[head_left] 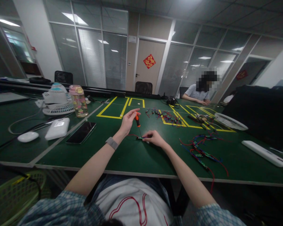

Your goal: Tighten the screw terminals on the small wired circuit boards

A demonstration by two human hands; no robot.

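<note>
My left hand [129, 120] is closed around the top of an orange and black screwdriver [137, 119]. The screwdriver stands nearly upright, its thin shaft reaching down to a small green circuit board [139, 138] on the table. With closed fingers, my right hand [153, 138] grips the right end of that board against the tabletop. A red wire runs out from the board's left end. Whether the tip sits in a screw is too small to tell. To the right lies a loose group of similar wired boards [198, 153], and a longer row of them [167, 116] lies farther back.
The green table [122, 157] carries yellow tape outlines. On the left are a phone [81, 132], a white power bank [57, 128], a mouse [28, 137], a bottle [78, 101] and a fan [58, 99]. A white bar [265, 153] lies at right. Another person sits across the table.
</note>
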